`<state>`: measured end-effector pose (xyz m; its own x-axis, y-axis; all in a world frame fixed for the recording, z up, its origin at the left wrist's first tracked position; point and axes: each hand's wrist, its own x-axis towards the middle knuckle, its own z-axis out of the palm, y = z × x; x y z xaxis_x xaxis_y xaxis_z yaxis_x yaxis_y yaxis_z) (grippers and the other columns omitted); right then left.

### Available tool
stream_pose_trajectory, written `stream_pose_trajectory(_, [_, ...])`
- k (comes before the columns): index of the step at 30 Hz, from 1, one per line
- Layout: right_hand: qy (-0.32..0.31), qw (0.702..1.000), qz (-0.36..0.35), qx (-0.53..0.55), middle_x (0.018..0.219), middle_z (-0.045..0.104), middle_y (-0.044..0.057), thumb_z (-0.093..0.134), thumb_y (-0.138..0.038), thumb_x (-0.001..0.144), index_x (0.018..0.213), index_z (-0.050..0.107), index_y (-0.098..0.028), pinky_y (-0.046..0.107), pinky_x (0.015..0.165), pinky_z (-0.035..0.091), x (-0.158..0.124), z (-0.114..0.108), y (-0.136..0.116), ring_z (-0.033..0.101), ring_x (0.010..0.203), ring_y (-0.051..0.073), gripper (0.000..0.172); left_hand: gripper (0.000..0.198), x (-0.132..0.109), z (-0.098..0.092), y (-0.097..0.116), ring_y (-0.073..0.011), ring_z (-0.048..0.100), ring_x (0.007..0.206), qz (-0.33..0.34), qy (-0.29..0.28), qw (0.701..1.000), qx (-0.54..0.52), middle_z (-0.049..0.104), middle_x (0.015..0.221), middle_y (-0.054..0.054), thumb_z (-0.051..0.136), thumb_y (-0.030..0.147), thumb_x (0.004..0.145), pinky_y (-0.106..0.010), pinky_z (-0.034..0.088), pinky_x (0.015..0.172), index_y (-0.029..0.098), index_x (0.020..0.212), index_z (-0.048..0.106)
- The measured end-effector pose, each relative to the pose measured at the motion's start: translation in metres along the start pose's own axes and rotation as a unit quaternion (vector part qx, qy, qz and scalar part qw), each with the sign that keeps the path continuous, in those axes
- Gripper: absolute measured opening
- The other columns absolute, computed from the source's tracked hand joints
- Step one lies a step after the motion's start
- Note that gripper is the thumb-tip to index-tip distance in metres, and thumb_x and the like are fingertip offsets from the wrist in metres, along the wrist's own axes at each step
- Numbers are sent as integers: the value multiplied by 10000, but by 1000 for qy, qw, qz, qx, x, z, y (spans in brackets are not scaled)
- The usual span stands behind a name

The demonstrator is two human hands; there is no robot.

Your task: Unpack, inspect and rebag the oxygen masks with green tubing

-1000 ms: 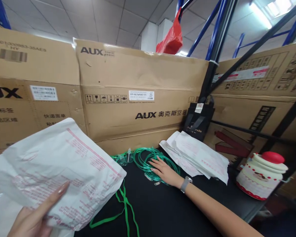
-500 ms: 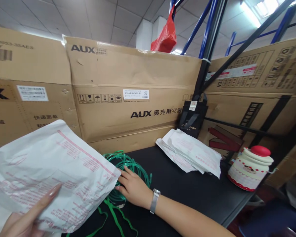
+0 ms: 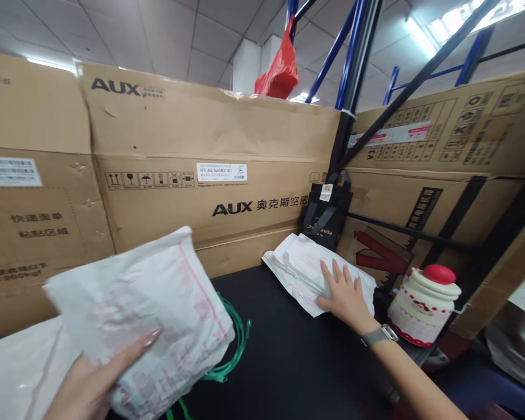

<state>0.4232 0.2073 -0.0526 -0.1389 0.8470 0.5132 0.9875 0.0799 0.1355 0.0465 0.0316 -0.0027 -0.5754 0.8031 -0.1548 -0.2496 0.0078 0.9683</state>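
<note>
My left hand (image 3: 100, 373) grips a white paper bag (image 3: 144, 309) with red print, thumb across its front and the other fingers hidden behind. Partly covered by that bag, a coil of green tubing (image 3: 240, 332) lies on the black tabletop (image 3: 284, 361). Over on the right, my right hand (image 3: 343, 291) reaches with spread fingers onto a small stack of similar white bags (image 3: 301, 262). Its fingertips are over the top bag; whether they press on it I cannot tell. Another white sheet or bag (image 3: 21, 367) shows at the lower left.
Large AUX cardboard boxes (image 3: 166, 134) wall off the back. A black gift bag (image 3: 326, 216) stands behind the stack. Right of my hand is a cream jar (image 3: 424, 309) with a red lid, near the table edge. A dark metal rack post (image 3: 345, 134) rises at the corner.
My right hand has left the green coil and moved right to the stack of white bags. The held bag has shifted right in view, and the camera has turned slightly right.
</note>
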Motion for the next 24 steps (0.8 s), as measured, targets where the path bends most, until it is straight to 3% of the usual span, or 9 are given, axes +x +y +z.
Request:
stream_pose_trajectory(2, [-5,1000,-17,-7,1396,213,196,555,-298,660,1359,157,-163,592,931,200,-2,5,4,175,1257,395,815,671,0,31,-7,-263,590,978,-26,-80,996,-28,665,1034,-47,782,309,476,-350,490,840,204,1101,562])
stream_pose_trajectory(5, [27,999,-37,-11,1409,180,190,531,-264,661,1361,121,-169,586,948,170,-2,8,-7,154,1270,374,817,548,-2,83,-32,-277,614,928,-46,-162,983,-69,672,1003,-101,755,288,540,-383,496,824,129,1040,596])
stream_pose_trajectory(8, [65,997,-31,-10,1395,219,201,482,-165,682,1350,169,-156,590,941,196,0,9,-22,184,1260,383,738,513,-2,126,-65,-283,619,915,-6,-165,984,-60,677,983,-114,768,270,516,-391,490,824,117,983,621])
stream_pose_trajectory(10, [83,996,-22,-5,1378,259,208,453,-129,702,1346,189,-151,615,922,212,2,9,-29,212,1244,404,697,475,3,145,-81,-275,607,943,24,-137,989,-42,668,1006,-119,759,275,536,-383,483,835,123,966,628])
stream_pose_trajectory(14, [96,995,-21,-7,1351,316,204,407,-93,742,1355,190,-172,662,882,232,8,12,-33,222,1229,437,655,471,31,157,-90,-267,600,958,116,-23,992,-33,637,1065,-137,727,306,585,-391,488,813,124,1003,606])
stream_pose_trajectory(18, [87,996,-25,-11,1329,345,220,339,-75,782,1345,232,-148,639,827,334,14,16,-27,270,1207,444,578,503,66,158,-80,-264,561,1021,160,30,986,-18,589,1142,-143,705,319,610,-405,430,886,124,1053,571])
stream_pose_trajectory(24, [88,995,-35,1,1289,434,169,317,-42,779,1283,352,-93,459,848,444,20,-1,-5,403,1167,337,508,474,86,168,-75,-267,568,1007,196,-24,980,3,621,1090,-134,706,306,602,-386,436,868,126,1024,586])
